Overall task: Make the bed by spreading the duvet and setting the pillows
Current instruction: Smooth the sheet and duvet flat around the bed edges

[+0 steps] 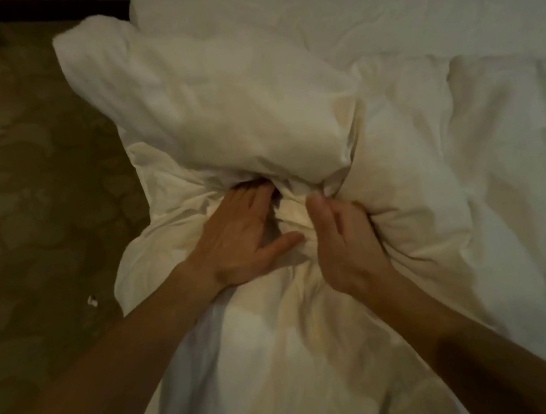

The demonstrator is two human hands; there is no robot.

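Both hands on bunched duvet [276,338]: left hand [238,236] flat; right hand [344,243] gripping; pillow [223,112] beyond

A patterned brown carpet [30,168] lies left of the bed (a small pale scrap [92,301] on it)

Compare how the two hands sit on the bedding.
The left hand lies flat with its fingers reaching straight under the pillow; the right hand stands more on edge, its fingers curled into the duvet. The left thumb spreads wide; the right thumb points up. Both press into bunched white fabric.
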